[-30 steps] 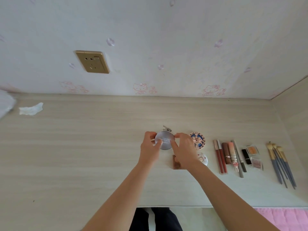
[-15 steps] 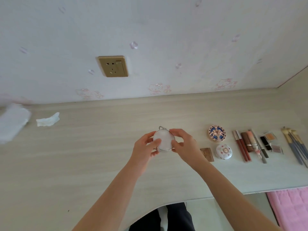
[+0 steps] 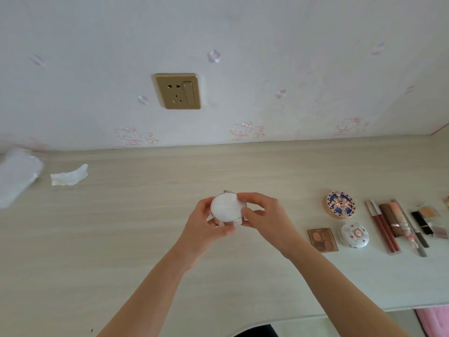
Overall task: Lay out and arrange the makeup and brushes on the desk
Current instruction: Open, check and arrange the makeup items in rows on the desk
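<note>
Centrally, both hands meet over the pale wooden desk (image 3: 121,251), sharing a round white compact (image 3: 227,207). The left hand (image 3: 206,231) cups it from the left and below with curled fingers. The right hand (image 3: 266,216) pinches its right rim between thumb and forefinger. The fingers hide the compact's underside, so whether it touches the desk or hangs just above cannot be told. A small metal bit (image 3: 226,191) pokes out behind its far edge, too tiny to name.

Well apart to the right lies the arranged row: a blue patterned compact (image 3: 340,204), a white floral compact (image 3: 354,235) nearer the person, and a brown eyeshadow palette (image 3: 322,239) just beside that. Next come two red lip gloss tubes (image 3: 382,227), then a brown tube (image 3: 390,218) and a peach tube (image 3: 398,216) packed side by side. A thin grey stick (image 3: 419,239) is partly covered by them. A black lipstick (image 3: 421,222) and a small clear pan of orange powder (image 3: 428,211) sit close to the frame's right edge. Beyond those, only a sliver of something pale (image 3: 446,200) shows — cut off, not identifiable.

At far left a torn tissue scrap (image 3: 69,175) lies near a blurred white bundle (image 3: 17,177), itself cropped by the frame. A gold wall socket (image 3: 178,91) sits above on the wall.
</note>
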The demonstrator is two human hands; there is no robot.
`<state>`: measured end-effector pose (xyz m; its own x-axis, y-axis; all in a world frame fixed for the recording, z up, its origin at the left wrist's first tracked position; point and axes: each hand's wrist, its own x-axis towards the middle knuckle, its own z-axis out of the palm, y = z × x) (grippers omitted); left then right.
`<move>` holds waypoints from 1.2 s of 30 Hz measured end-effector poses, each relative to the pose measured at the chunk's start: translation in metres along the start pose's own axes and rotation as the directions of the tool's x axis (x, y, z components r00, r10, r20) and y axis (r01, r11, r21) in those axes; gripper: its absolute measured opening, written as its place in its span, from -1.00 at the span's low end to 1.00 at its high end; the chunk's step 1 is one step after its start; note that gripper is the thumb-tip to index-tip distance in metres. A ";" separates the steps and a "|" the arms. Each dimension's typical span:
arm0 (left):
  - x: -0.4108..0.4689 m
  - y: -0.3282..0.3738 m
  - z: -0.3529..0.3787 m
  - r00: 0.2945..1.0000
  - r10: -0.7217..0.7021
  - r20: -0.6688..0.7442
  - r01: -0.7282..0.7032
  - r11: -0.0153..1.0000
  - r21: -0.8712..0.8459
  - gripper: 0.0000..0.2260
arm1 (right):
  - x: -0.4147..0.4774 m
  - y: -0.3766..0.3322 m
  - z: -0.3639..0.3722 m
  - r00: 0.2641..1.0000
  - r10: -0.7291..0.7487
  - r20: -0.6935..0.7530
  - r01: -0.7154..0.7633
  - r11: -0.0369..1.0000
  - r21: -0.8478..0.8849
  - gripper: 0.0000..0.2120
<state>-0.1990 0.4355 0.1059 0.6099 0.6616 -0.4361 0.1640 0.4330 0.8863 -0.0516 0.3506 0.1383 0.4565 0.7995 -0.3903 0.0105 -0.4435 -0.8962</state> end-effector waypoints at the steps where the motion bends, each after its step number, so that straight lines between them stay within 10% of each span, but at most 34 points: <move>1: 0.004 -0.003 -0.001 0.999 0.034 -0.010 -0.034 0.999 0.024 -0.37 | 0.004 0.004 0.001 1.000 -0.019 0.007 0.019 1.000 0.002 -0.69; 17: 0.043 -0.055 -0.039 0.949 0.310 0.061 -0.316 0.926 0.209 -0.34 | 0.034 0.065 0.010 0.846 -0.486 0.219 0.533 0.769 -0.352 -0.63; 23: 0.032 -0.066 -0.044 0.918 0.365 0.153 -0.395 0.864 0.312 -0.39 | 0.018 0.079 0.013 0.718 -0.575 0.392 0.631 0.300 -0.716 -0.41; 36: -0.065 -0.097 -0.049 0.886 0.418 0.199 -0.461 0.754 0.468 -0.39 | -0.076 0.078 0.048 0.715 -0.511 0.477 0.645 0.221 -0.731 -0.26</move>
<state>-0.2930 0.3804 0.0406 0.7638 0.6453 0.0147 0.2058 -0.2651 0.9420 -0.1285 0.2749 0.0874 -0.1031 0.9916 0.0782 0.9474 0.1218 -0.2960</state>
